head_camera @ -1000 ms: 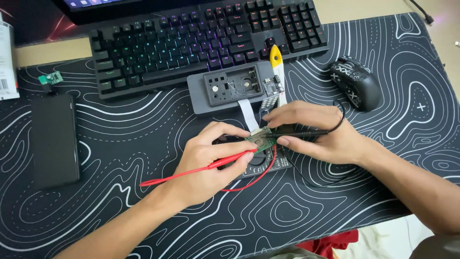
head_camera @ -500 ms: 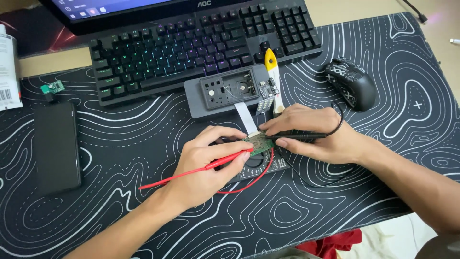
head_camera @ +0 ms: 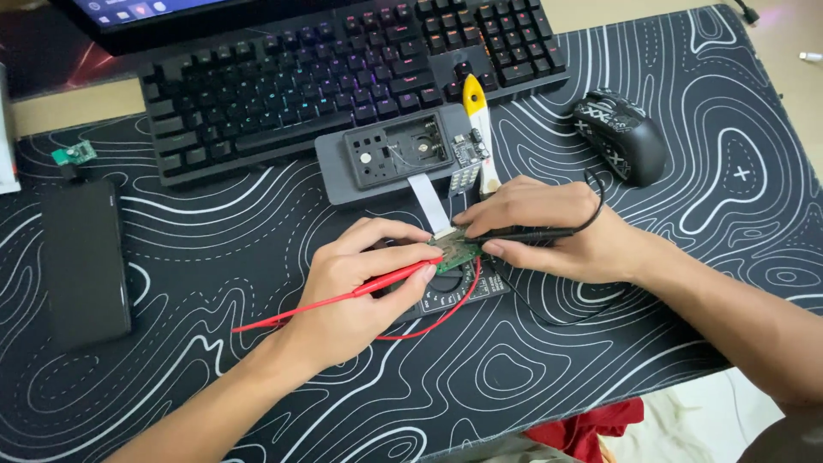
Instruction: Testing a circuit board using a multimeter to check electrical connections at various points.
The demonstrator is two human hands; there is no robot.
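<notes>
Left hand [head_camera: 360, 291] grips red probe [head_camera: 343, 297], right hand [head_camera: 549, 227] grips black probe [head_camera: 523, 233], both tips on green circuit board [head_camera: 457, 251].

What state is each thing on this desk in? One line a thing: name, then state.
Left hand: grips red probe, tip on green circuit board.
Right hand: grips black probe, tip on board.
Grey casing: opened, insides showing.
Keyboard: backlit.
Mouse: untouched.
Black slab: lying flat.

Red probe [head_camera: 377, 286], black probe [head_camera: 523, 233], green circuit board [head_camera: 456, 251]; black desk mat [head_camera: 600, 360] (white wavy contour lines).
</notes>
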